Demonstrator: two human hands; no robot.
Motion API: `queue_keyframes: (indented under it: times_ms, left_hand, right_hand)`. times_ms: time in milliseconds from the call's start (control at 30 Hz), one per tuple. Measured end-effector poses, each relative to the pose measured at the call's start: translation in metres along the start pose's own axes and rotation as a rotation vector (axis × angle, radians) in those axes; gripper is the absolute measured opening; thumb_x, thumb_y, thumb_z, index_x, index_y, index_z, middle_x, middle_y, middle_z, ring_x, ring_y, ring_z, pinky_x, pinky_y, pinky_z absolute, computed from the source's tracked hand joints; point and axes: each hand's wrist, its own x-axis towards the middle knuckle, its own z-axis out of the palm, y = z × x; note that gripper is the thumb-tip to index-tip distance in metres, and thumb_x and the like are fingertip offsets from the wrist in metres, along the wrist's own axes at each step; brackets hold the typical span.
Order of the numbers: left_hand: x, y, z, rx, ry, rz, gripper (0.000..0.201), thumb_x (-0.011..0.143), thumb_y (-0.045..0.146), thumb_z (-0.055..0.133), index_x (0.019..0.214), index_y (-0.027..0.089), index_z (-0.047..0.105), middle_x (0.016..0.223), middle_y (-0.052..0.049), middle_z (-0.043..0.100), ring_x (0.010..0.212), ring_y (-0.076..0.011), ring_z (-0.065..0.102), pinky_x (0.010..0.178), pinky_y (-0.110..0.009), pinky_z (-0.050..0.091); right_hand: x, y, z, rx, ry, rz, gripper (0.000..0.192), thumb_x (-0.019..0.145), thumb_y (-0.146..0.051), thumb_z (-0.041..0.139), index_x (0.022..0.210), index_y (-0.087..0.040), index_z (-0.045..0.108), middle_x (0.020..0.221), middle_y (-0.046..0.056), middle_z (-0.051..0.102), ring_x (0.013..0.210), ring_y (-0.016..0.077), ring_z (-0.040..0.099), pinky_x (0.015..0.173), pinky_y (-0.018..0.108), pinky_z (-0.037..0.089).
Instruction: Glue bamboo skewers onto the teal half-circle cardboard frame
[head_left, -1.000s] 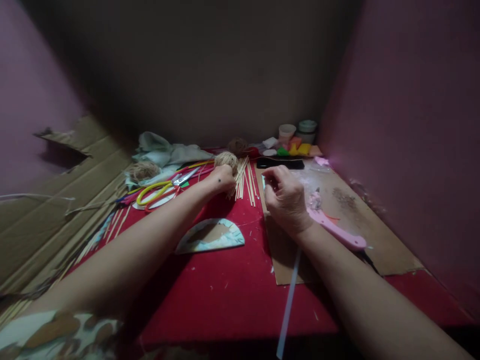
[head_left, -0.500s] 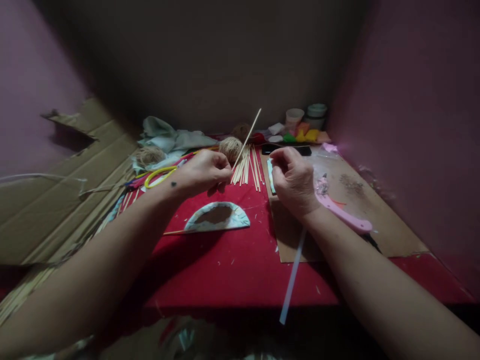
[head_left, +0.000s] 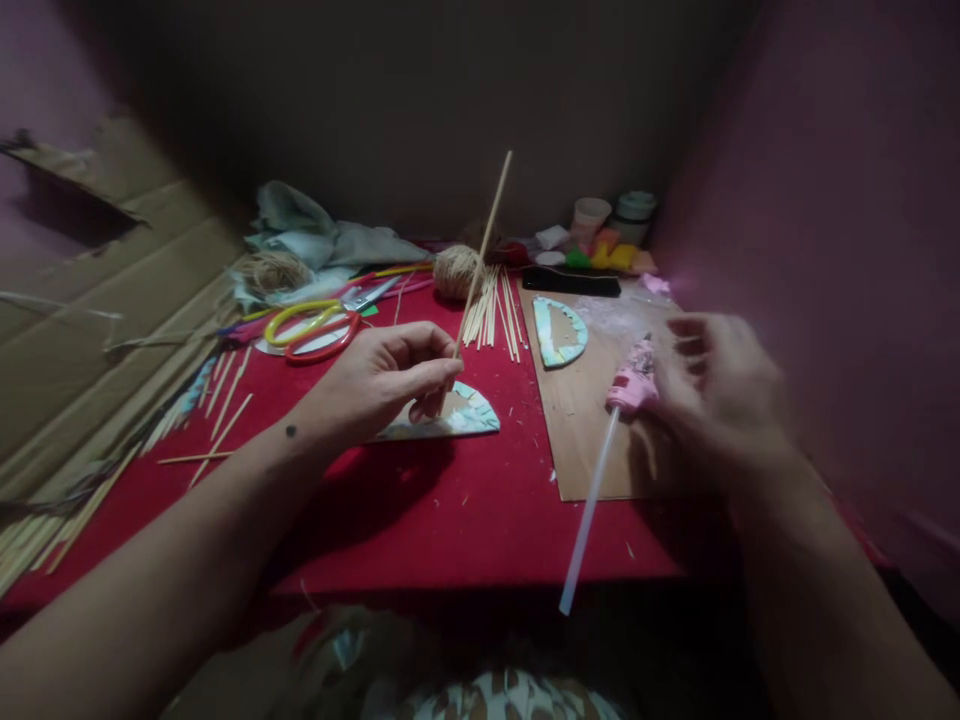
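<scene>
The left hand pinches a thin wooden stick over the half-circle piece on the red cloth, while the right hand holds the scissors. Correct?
Not quite. In the head view the right hand is at the pink glue gun; the scissors lie untouched. The rest holds: left hand, stick, half-circle piece, red cloth.
</scene>
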Motion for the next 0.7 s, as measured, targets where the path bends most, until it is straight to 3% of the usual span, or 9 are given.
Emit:
queue_keyframes:
  times_ms: [67, 167, 433, 500, 567, 633, 700]
  left_hand:
    - [0.0, 0.0, 0.003, -0.005, -0.011, 0.003, 0.011, 0.082, 0.025, 0.062, 0.078, 0.017, 0.056, 0.053, 0.004, 0.057, 0.045, -0.0071, 0.051, 0.043, -0.018, 0.042]
    - [0.002, -0.002, 0.007, 0.009, -0.012, -0.004, 0.011, 0.081, 0.025, 0.062, 0.077, 0.017, 0.056, 0.054, 0.003, 0.058, 0.045, -0.0077, 0.051, 0.043, -0.019, 0.04]
    - [0.004, -0.003, 0.014, 0.063, -0.019, -0.092, 0.009, 0.081, 0.023, 0.059, 0.075, 0.016, 0.055, 0.054, 0.003, 0.057, 0.043, -0.0065, 0.048, 0.043, -0.018, 0.037]
    - [0.004, -0.004, 0.014, 0.06, -0.025, -0.109, 0.01, 0.081, 0.021, 0.058, 0.074, 0.016, 0.055, 0.053, 0.003, 0.056, 0.043, -0.0062, 0.047, 0.043, -0.018, 0.036]
    - [0.004, -0.004, 0.014, 0.053, -0.018, -0.12, 0.011, 0.083, 0.019, 0.058, 0.073, 0.016, 0.055, 0.052, 0.002, 0.057, 0.042, -0.0059, 0.047, 0.043, -0.018, 0.036]
    - [0.005, -0.004, 0.015, 0.046, -0.004, -0.134, 0.012, 0.084, 0.015, 0.056, 0.073, 0.015, 0.054, 0.052, 0.001, 0.058, 0.041, -0.0056, 0.047, 0.043, -0.018, 0.036]
    - [0.004, -0.002, 0.016, 0.041, 0.012, -0.157, 0.014, 0.085, 0.01, 0.055, 0.072, 0.015, 0.054, 0.051, 0.002, 0.057, 0.04, -0.0049, 0.045, 0.042, -0.017, 0.034]
  right_hand:
    - [-0.014, 0.013, -0.005, -0.212, -0.17, 0.008, 0.051, 0.081, -0.027, 0.052, 0.122, 0.002, 0.056, 0.118, 0.028, 0.062, 0.109, 0.0417, 0.059, 0.093, 0.055, 0.048]
    - [-0.03, 0.027, -0.004, -0.32, -0.337, -0.011, 0.053, 0.081, -0.025, 0.049, 0.125, 0.005, 0.054, 0.117, 0.031, 0.062, 0.111, 0.0439, 0.057, 0.093, 0.055, 0.047]
    - [-0.022, 0.025, 0.001, -0.438, -0.409, -0.167, 0.049, 0.075, -0.016, 0.051, 0.118, 0.005, 0.059, 0.099, 0.027, 0.062, 0.098, 0.0402, 0.059, 0.083, 0.05, 0.05]
    - [-0.02, 0.023, -0.005, -0.373, -0.371, -0.146, 0.051, 0.074, -0.018, 0.051, 0.118, 0.005, 0.059, 0.1, 0.027, 0.062, 0.096, 0.0389, 0.059, 0.082, 0.049, 0.05]
    - [-0.021, 0.017, -0.015, -0.216, -0.285, -0.084, 0.041, 0.076, -0.024, 0.052, 0.109, -0.003, 0.065, 0.095, 0.022, 0.064, 0.087, 0.0345, 0.061, 0.075, 0.047, 0.05]
    - [-0.026, 0.006, -0.027, 0.05, -0.203, 0.073, 0.025, 0.077, -0.031, 0.057, 0.091, -0.015, 0.069, 0.088, 0.014, 0.066, 0.075, 0.0268, 0.06, 0.067, 0.041, 0.048]
    - [-0.03, -0.01, -0.038, 0.38, -0.2, 0.329, 0.014, 0.072, -0.031, 0.067, 0.082, -0.022, 0.07, 0.089, 0.007, 0.069, 0.069, 0.0201, 0.06, 0.061, 0.034, 0.047]
